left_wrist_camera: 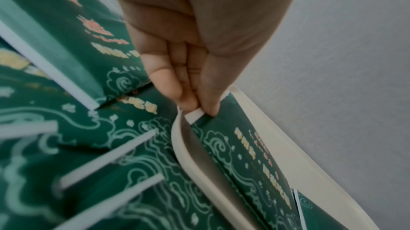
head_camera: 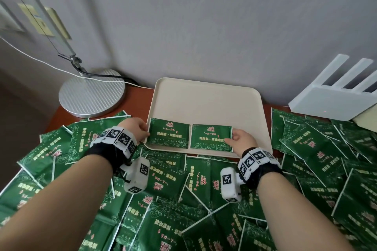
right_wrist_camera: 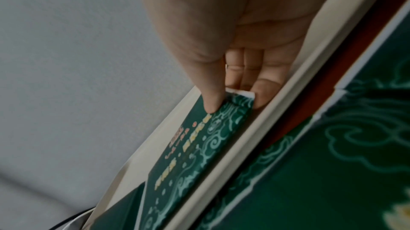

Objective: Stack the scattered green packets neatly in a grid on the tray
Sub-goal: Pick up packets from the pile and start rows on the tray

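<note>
The left hand (head_camera: pixel 137 127) pinches the white outer edge of the left packet (head_camera: pixel 168 135), thumb on top, fingers beneath; the right hand (head_camera: pixel 241 138) pinches the outer end of the right packet (head_camera: pixel 211 137) the same way. Nearest the person, loose packets (head_camera: pixel 175 195) lie heaped and overlapping across the table. Beyond them the two held packets sit side by side, almost touching, along the near edge of the cream tray (head_camera: pixel 206 100), starting a first row. I judge the placing step is in hand; next comes letting go squarely, then fetching more. The packets are flat, glossy green, white-edged, with pale swirls and yellow lettering. The rest of the tray is bare.
</note>
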`<state>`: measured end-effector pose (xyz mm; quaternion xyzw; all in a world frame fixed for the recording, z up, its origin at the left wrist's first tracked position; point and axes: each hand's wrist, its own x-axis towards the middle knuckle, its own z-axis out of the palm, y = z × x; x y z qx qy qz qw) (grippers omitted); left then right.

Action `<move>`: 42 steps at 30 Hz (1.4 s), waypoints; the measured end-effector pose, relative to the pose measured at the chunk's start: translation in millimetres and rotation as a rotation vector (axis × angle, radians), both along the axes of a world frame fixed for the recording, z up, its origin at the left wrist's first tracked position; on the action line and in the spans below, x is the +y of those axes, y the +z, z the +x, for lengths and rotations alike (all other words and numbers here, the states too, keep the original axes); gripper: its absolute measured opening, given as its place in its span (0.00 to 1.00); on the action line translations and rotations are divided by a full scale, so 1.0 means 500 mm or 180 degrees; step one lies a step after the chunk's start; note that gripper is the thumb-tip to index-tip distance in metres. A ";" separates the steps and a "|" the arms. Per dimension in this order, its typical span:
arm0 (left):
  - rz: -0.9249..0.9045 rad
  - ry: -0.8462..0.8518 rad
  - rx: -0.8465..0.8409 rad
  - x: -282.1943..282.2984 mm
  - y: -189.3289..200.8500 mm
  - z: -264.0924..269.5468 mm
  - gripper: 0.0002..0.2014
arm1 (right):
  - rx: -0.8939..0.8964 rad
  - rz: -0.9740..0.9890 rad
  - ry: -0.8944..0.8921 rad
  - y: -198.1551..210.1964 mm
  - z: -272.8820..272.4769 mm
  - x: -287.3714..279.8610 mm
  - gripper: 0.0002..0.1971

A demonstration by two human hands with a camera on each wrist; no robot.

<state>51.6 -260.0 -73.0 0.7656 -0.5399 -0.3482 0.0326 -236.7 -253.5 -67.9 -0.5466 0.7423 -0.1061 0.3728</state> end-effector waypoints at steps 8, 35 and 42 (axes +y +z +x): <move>0.0281 -0.0235 -0.0454 0.000 0.018 -0.008 0.06 | 0.0083 -0.0049 0.0040 -0.010 0.000 0.005 0.14; 0.0014 -0.0670 -0.0808 0.157 0.120 -0.002 0.25 | 0.0427 -0.0068 0.0877 0.074 0.008 0.097 0.28; -0.0042 -0.1010 -0.0723 0.347 0.110 0.001 0.30 | 0.0758 0.0206 0.1943 0.080 0.057 0.227 0.32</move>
